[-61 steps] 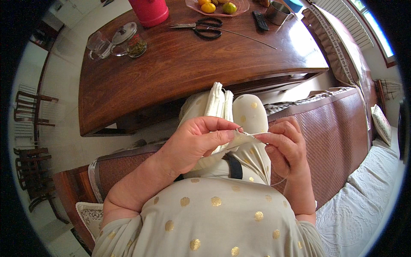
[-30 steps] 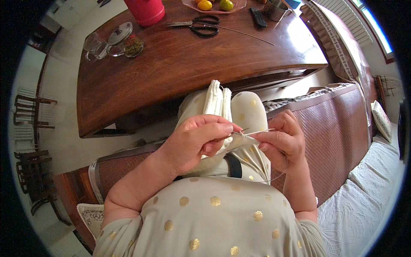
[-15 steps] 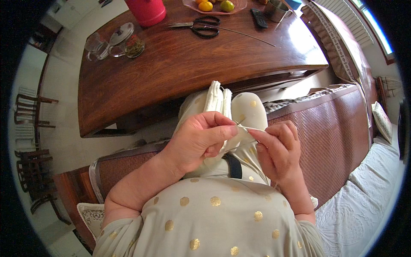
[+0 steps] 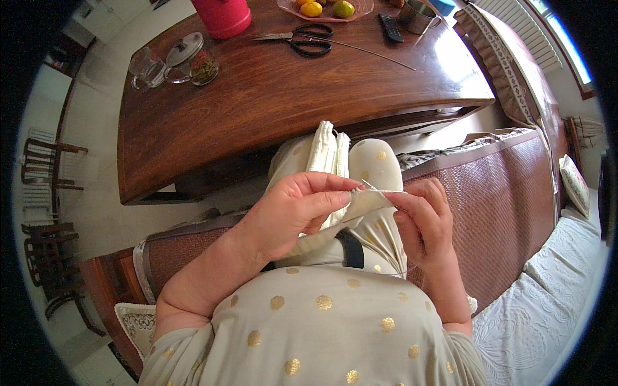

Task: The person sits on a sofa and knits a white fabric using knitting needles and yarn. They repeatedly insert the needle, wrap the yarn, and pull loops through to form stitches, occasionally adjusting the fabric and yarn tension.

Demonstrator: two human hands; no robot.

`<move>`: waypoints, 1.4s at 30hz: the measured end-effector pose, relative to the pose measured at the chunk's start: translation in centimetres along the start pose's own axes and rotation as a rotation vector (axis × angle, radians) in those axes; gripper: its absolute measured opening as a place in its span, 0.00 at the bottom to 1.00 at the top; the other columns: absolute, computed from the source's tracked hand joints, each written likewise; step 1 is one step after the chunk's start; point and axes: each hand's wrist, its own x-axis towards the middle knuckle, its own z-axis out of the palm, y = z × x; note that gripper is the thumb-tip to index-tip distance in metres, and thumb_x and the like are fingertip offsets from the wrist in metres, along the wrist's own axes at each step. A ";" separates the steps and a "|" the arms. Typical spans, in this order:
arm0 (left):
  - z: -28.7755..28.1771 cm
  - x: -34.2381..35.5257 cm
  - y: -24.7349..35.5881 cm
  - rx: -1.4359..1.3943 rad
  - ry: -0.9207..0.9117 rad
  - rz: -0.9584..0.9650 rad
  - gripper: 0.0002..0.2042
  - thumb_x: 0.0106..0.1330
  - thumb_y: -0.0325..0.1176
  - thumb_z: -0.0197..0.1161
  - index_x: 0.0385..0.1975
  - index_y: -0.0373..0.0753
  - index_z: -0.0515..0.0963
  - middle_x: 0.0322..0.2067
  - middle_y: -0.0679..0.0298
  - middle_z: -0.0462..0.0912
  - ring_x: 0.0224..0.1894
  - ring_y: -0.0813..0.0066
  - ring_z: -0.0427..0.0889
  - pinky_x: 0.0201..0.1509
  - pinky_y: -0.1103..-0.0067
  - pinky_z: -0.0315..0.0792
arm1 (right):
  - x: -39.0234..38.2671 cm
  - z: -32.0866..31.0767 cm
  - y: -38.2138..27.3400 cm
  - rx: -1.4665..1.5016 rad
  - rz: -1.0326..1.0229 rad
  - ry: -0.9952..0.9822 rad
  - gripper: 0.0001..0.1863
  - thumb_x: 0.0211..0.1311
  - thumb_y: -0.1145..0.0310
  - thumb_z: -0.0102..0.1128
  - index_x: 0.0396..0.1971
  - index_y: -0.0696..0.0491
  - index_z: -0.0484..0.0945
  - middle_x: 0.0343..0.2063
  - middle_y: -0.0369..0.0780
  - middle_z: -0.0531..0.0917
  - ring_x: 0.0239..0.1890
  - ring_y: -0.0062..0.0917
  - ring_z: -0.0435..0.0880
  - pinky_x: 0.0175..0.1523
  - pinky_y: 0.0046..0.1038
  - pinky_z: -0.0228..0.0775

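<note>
Cream-white knitting (image 4: 368,204) stretches between my two hands above my lap. My left hand (image 4: 286,209) pinches its upper edge between thumb and fingers, where a thin knitting needle tip (image 4: 369,184) pokes out. My right hand (image 4: 426,215) is closed at the other end, with a pale strand of yarn (image 4: 388,191) running taut to its fingertips. Its curled fingers partly hide what they grip. A folded length of white ribbed knitting (image 4: 326,151) lies over my thighs beyond the left hand, and a dark band (image 4: 352,249) crosses my lap.
Ahead stands a wooden table (image 4: 212,122) with black-handled scissors (image 4: 311,48), a loose thin needle (image 4: 373,54), a lidded glass teapot (image 4: 201,67), a glass mug (image 4: 147,67), a pink container (image 4: 225,16), a fruit dish (image 4: 351,14), a remote (image 4: 390,28) and a metal cup (image 4: 417,18).
The knitting between my hands has spread out and now shows as a flat piece. My right hand has turned and shifted slightly; the left barely moved.
</note>
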 end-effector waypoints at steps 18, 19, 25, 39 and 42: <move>1.1 -0.5 -0.3 0.083 0.080 0.084 0.07 0.60 0.28 0.62 0.37 0.37 0.80 0.23 0.75 0.76 0.19 0.93 0.63 0.20 0.91 0.54 | 0.1 0.4 -0.9 -0.210 -0.009 0.062 0.16 0.45 0.73 0.63 0.39 0.50 0.79 0.32 0.37 0.75 0.40 0.34 0.72 0.48 0.33 0.63; 1.0 -0.4 -0.3 0.076 0.088 0.076 0.07 0.60 0.28 0.62 0.37 0.37 0.80 0.23 0.75 0.76 0.19 0.92 0.63 0.20 0.91 0.54 | 0.1 0.4 -0.9 -0.192 -0.012 0.068 0.16 0.45 0.73 0.64 0.38 0.50 0.80 0.32 0.37 0.75 0.40 0.34 0.72 0.47 0.33 0.64; 0.6 -0.3 -0.1 0.036 0.099 0.075 0.07 0.60 0.28 0.62 0.37 0.36 0.80 0.22 0.75 0.76 0.18 0.92 0.62 0.19 0.91 0.53 | 0.2 -0.4 -0.4 -0.057 -0.071 0.026 0.14 0.44 0.72 0.64 0.35 0.49 0.81 0.28 0.37 0.75 0.35 0.33 0.72 0.43 0.33 0.67; 1.0 -0.6 0.4 0.113 0.052 0.100 0.08 0.60 0.28 0.61 0.38 0.35 0.80 0.22 0.75 0.74 0.20 0.92 0.62 0.22 0.91 0.54 | 1.1 -1.4 0.7 0.099 -0.070 -0.080 0.12 0.45 0.73 0.63 0.34 0.50 0.82 0.28 0.37 0.76 0.35 0.33 0.73 0.43 0.32 0.67; 1.1 -0.6 0.3 0.136 0.045 0.094 0.08 0.60 0.29 0.61 0.38 0.35 0.80 0.22 0.76 0.74 0.20 0.91 0.62 0.22 0.90 0.54 | 1.1 -1.4 0.9 0.149 -0.067 -0.101 0.12 0.45 0.72 0.64 0.33 0.50 0.82 0.29 0.37 0.76 0.35 0.33 0.73 0.42 0.32 0.67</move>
